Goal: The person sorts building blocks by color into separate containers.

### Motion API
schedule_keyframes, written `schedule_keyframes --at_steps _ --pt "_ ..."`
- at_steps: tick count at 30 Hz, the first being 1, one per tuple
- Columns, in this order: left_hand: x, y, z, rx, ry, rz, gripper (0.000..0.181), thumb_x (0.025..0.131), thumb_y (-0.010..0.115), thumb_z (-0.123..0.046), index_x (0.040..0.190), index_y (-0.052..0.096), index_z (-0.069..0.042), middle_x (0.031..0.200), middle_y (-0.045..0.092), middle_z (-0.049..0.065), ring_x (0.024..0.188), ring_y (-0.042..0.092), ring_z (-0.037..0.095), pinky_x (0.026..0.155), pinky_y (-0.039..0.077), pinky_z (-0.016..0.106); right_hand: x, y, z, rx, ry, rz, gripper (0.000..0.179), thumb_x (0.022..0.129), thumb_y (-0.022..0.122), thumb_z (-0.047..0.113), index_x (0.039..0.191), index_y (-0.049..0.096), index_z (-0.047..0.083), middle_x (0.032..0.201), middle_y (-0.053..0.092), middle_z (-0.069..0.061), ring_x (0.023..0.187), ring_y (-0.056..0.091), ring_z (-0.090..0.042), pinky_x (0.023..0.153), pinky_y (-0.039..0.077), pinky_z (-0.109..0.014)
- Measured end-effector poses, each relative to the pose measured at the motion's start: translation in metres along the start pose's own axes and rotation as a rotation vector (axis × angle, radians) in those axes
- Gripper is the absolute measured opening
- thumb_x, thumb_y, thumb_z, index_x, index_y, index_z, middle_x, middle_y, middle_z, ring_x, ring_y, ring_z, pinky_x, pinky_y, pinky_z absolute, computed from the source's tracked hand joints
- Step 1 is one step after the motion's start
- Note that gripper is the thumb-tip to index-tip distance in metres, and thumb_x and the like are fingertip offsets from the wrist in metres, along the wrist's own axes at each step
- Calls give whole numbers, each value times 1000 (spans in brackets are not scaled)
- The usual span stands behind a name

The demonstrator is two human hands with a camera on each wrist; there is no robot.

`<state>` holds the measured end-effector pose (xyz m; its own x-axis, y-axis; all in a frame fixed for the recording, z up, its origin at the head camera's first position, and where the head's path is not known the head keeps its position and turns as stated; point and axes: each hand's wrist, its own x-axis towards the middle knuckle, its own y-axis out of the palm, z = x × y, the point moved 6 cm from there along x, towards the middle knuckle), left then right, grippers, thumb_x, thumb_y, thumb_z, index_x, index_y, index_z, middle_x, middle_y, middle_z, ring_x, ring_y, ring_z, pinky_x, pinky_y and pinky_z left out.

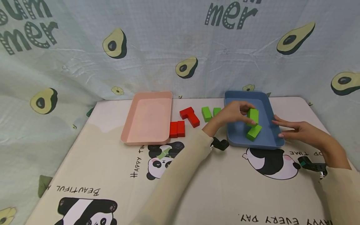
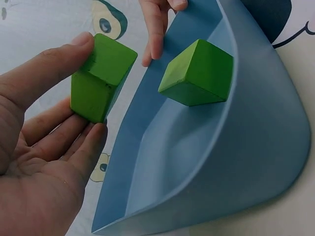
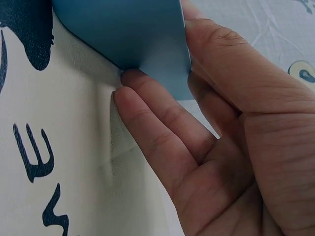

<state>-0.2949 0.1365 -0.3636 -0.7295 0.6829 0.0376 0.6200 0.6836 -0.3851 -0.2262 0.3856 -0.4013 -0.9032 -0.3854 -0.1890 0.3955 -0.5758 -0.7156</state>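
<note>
My left hand (image 1: 237, 112) holds a green block (image 1: 253, 116) over the blue tray (image 1: 239, 137), thumb on one side and fingers on the other. In the left wrist view this green block (image 2: 101, 76) is tilted beside the tray's rim. Another green block (image 1: 254, 132) lies inside the tray, just under the held one. At the tray's right side, my right hand (image 1: 305, 132) grips the wall. The right wrist view has some of its fingers (image 3: 157, 115) low against the outside of the tray (image 3: 142, 39), with the thumb side at the rim.
A pink tray (image 1: 149, 117) stands on the left of the table. Several red blocks (image 1: 177, 129) lie by its right side. Two green blocks (image 1: 206, 114) sit between them and the blue tray, one partly hidden by the left forearm. A patterned cloth hangs behind.
</note>
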Motion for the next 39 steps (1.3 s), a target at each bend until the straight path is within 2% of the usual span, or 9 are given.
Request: schedule_keyframes --at_steps 14,16,18,21,24,32,35,37,39 --pt "0 1 2 -35 -1 35 60 79 89 -13 133 65 -5 124 69 3 108 64 3 92 50 10 1 1 0 -6 9 -1 60 101 66 25 156 43 15 161 22 23 123 26 25 85 37 0" --pt "0 0 3 -46 -2 34 60 78 90 -12 133 66 -5 122 70 2 106 64 2 91 50 10 1 0 -1 -22 35 5 61 101 66 28 156 42 17 162 21 22 141 26 9 89 40 -6" --pt "1 0 4 -51 -5 32 59 78 90 -12 132 66 -5 120 70 2 105 64 2 90 50 11 2 0 -2 -42 63 8 62 100 66 31 157 41 20 162 20 23 151 27 -16 89 41 -8" --pt "1 -1 8 -43 -22 27 58 77 90 -13 131 68 -6 117 71 0 103 65 2 89 51 10 3 0 -2 -37 71 13 63 100 67 31 157 41 19 164 19 19 145 28 -50 88 41 -7" --pt "2 -2 10 -33 -33 27 58 77 90 -14 130 68 -7 117 72 1 104 65 4 89 50 11 3 0 -2 -27 68 19 64 100 67 30 157 40 17 164 18 16 144 27 -53 83 36 0" --pt "6 -5 14 -40 -26 31 57 78 90 -14 130 68 -6 121 72 4 105 65 6 90 50 13 4 1 1 -8 55 31 63 101 65 30 158 39 18 164 18 18 148 24 -48 84 34 1" --pt "7 -3 15 -39 -15 55 57 79 89 -13 131 67 -4 122 72 6 104 65 5 90 51 13 3 0 0 -21 52 15 63 100 66 32 157 41 21 162 20 22 150 26 -12 85 36 0" --pt "8 -1 15 -40 -18 69 58 79 89 -13 132 67 -4 123 72 6 104 65 5 90 51 12 3 0 0 -29 47 12 63 100 67 33 157 42 20 162 20 23 136 27 13 85 37 -2" --pt "8 0 15 -36 -29 75 58 79 89 -14 132 67 -4 123 72 5 104 65 4 89 51 12 2 -1 0 -33 48 6 63 99 68 34 156 43 21 161 21 25 118 27 26 85 39 -2"
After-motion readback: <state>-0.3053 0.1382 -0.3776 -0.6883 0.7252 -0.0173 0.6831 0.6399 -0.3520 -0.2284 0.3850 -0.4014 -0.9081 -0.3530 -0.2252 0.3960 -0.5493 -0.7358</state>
